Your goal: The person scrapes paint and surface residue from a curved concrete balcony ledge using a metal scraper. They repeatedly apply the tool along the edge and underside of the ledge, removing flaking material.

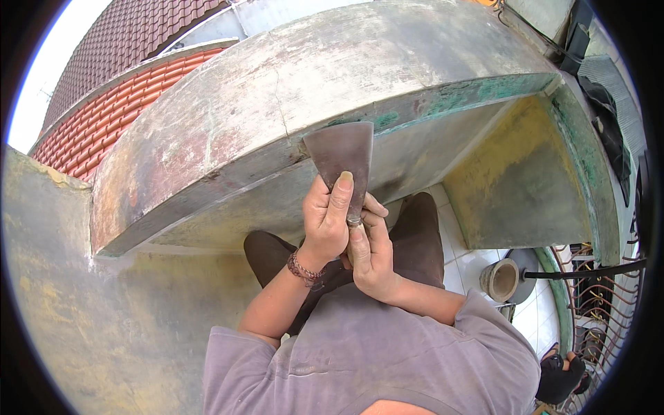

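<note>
I hold a scraper (344, 146) in front of me, its wide, dull metal blade pointing up and away. My left hand (324, 225) is closed on the lower blade, with the thumb laid flat along its face. Around the handle, just below the metal collar, my right hand (375, 261) is closed, its thumb pressed on the near side. Most of the handle is hidden by my fingers. In this view the blade's edge overlaps the lower edge of a concrete ledge (270, 111); whether they touch, I cannot tell.
The curved ledge spans the front, worn and patched with green paint. A yellowish wall (104, 332) stands at left, and a stained side panel (526, 173) at right. A round pot (499, 279) sits on white tiles beside a metal railing (609, 304). Tiled roofs (124, 55) lie beyond.
</note>
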Available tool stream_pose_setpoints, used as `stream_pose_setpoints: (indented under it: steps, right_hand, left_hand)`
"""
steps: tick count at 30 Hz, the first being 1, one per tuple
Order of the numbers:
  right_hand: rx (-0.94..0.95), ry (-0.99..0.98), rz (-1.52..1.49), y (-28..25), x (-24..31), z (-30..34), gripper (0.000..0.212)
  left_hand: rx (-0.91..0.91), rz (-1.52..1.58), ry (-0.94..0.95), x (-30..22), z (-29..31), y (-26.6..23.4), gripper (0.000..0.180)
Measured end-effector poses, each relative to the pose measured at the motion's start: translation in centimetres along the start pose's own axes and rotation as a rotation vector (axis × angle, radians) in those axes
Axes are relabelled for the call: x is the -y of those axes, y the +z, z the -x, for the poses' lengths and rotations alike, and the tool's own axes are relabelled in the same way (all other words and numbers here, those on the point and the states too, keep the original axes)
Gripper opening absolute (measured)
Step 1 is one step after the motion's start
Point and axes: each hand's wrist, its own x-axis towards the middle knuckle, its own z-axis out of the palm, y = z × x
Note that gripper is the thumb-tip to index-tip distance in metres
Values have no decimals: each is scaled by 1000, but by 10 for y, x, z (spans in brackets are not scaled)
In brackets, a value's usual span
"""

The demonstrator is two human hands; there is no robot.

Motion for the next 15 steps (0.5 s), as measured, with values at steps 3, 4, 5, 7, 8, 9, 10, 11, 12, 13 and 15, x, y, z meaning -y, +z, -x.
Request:
stream_pose_setpoints:
  steps: [3, 4, 5, 7, 8, 9, 10, 11, 12, 13, 15]
  right_hand:
    - [60, 143, -125, -15, -2, 10, 43]
    - [73, 214, -196, -23, 4, 12, 46]
    - [86, 286, -267, -30, 7, 13, 49]
    - [161, 464, -455, -39, 5, 12, 54]
    - [234, 506, -594, -42, -2, 12, 53]
    - [313, 541, -730, -45, -4, 10, 53]
    - [358, 562, -841, -46, 2, 9, 43]
    - [366, 494, -842, -46, 5, 9, 40]
    - [376, 423, -843, -45, 7, 8, 37]
    - [385, 352, -844, -43, 13, 5, 35]
    - [306, 332, -671, -43, 25, -1, 35]
  left_hand:
    - [-45, 13, -87, 10, 14, -3, 26]
    - [-34, 21, -118, 14, 19, -6, 28]
    - [-22, 29, -149, 18, 21, -10, 29]
    - [58, 96, -242, 19, 24, -15, 34]
    - [105, 119, -312, 14, 24, -16, 35]
    - [152, 140, -374, 10, 21, -16, 37]
    - [193, 203, -344, 14, 20, -16, 39]
    - [234, 265, -313, 21, 19, -16, 42]
    - [276, 325, -280, 24, 16, -14, 45]
    - [201, 324, -304, 22, 16, -10, 46]
    - [47, 323, -355, 11, 19, 4, 49]
